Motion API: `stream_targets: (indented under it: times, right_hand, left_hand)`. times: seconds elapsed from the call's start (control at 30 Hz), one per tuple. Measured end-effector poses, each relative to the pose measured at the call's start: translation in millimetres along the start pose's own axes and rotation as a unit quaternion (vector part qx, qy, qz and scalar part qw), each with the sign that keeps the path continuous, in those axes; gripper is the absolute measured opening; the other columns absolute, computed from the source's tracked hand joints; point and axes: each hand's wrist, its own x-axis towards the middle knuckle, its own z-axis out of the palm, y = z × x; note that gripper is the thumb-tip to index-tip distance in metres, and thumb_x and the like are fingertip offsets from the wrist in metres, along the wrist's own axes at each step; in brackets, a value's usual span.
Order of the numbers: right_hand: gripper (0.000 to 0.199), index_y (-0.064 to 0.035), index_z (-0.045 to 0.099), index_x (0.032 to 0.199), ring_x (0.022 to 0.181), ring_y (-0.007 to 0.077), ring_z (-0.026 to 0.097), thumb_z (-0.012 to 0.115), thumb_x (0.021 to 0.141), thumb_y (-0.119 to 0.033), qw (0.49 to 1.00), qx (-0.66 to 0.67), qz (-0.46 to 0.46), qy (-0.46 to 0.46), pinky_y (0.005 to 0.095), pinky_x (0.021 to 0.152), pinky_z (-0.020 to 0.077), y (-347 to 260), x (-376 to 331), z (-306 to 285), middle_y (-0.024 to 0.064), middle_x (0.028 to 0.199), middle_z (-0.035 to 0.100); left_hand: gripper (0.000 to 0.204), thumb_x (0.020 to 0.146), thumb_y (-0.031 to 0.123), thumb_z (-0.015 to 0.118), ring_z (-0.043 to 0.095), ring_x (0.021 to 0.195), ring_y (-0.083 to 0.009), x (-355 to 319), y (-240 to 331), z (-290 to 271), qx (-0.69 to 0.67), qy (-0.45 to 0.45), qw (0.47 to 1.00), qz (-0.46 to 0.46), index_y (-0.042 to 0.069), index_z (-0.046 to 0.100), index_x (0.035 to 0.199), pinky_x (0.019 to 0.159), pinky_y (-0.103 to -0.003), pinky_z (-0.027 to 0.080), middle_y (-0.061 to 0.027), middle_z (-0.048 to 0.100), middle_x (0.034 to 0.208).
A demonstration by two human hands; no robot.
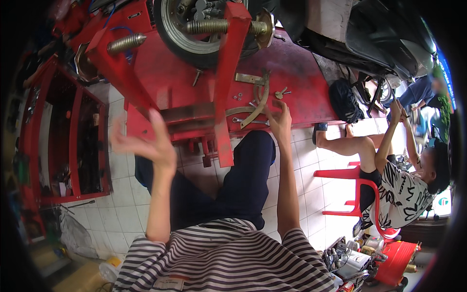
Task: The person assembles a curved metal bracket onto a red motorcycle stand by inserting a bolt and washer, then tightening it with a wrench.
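Observation:
My left hand (pixel 148 141) is raised in the air with fingers spread, blurred and empty, in front of the red lift platform (pixel 165 78). My right hand (pixel 279 121) rests at the platform's front edge, fingers touching a wrench (pixel 245 120) and a curved brass-coloured metal bracket (pixel 257 108). Small nuts and washers (pixel 238 96) lie just beyond. A motorcycle wheel (pixel 194 29) on a threaded axle stands on the platform behind a red clamp post (pixel 227 82).
A red tool cabinet (pixel 63 141) stands at the left. At the right another person (pixel 399 185) sits on a red plastic stool (pixel 352 190), working on a scooter (pixel 384 34). Tools and cans (pixel 355 263) sit at lower right. White tiled floor lies underneath.

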Motion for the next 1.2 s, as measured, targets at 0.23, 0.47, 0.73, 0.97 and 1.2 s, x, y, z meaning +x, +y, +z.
stream_targets:
  times: [0.23, 0.47, 0.73, 0.97, 1.2]
  right_hand:
    - [0.039, 0.0043, 0.057, 0.111, 0.077, 0.0311, 0.069, 0.074, 0.087, -0.022, 0.998, -0.008, -0.065, 0.017, 0.0379, 0.068, 0.0541, 11.2, 29.9, -1.0, 0.0201, 0.094, 0.069]
    - [0.049, 0.0069, 0.055, 0.106, 0.075, 0.0352, 0.071, 0.077, 0.083, -0.030, 0.998, -0.047, -0.044, -0.006, 0.0411, 0.064, 0.0541, 7.7, 62.4, 27.9, 0.0225, 0.082, 0.070]
    - [0.042, 0.0095, 0.068, 0.094, 0.070, 0.0197, 0.071, 0.077, 0.084, -0.030, 0.989, 0.024, 0.100, -0.110, 0.0314, 0.061, 0.0533, 17.7, 59.6, 13.3, 0.0150, 0.082, 0.072]
    - [0.032, 0.0055, 0.066, 0.097, 0.059, 0.0056, 0.054, 0.072, 0.090, -0.025, 0.952, 0.214, 0.181, -0.119, 0.0233, 0.051, 0.0416, 2.4, 52.4, -1.8, 0.0052, 0.077, 0.068]
    - [0.018, -0.0021, 0.060, 0.098, 0.054, 0.0026, 0.039, 0.063, 0.098, -0.020, 0.906, 0.365, 0.153, -0.151, 0.0232, 0.048, 0.0255, -28.6, 28.5, -44.2, -0.0014, 0.075, 0.059]
  left_hand:
    - [0.024, 0.086, 0.021, 0.069, 0.054, 0.094, -0.0270, -89.8, 70.4, 67.9, -0.062, -0.472, 0.875, 0.094, 0.003, 0.059, 0.099, 0.082, -0.041, 0.040, -0.0096, 0.059, 0.095]
    - [0.042, 0.073, 0.017, 0.073, 0.055, 0.104, -0.0246, -131.3, 58.3, 135.5, 0.171, -0.539, 0.796, 0.216, 0.001, 0.060, 0.110, 0.094, -0.037, 0.041, -0.0111, 0.061, 0.103]
    - [0.039, 0.072, 0.013, 0.074, 0.056, 0.104, -0.0242, -139.1, 49.2, 139.3, 0.150, -0.481, 0.831, 0.237, 0.002, 0.061, 0.107, 0.091, -0.038, 0.043, -0.0096, 0.061, 0.101]
    - [0.036, 0.074, 0.014, 0.074, 0.056, 0.104, -0.0262, -126.7, 57.1, 134.3, 0.138, -0.551, 0.795, 0.212, 0.000, 0.061, 0.105, 0.092, -0.040, 0.044, -0.0125, 0.060, 0.102]
    - [0.029, 0.092, 0.026, 0.066, 0.059, 0.100, -0.0235, -96.0, 79.8, 94.9, -0.092, -0.590, 0.802, 0.012, 0.002, 0.057, 0.107, 0.090, -0.037, 0.045, -0.0116, 0.061, 0.105]
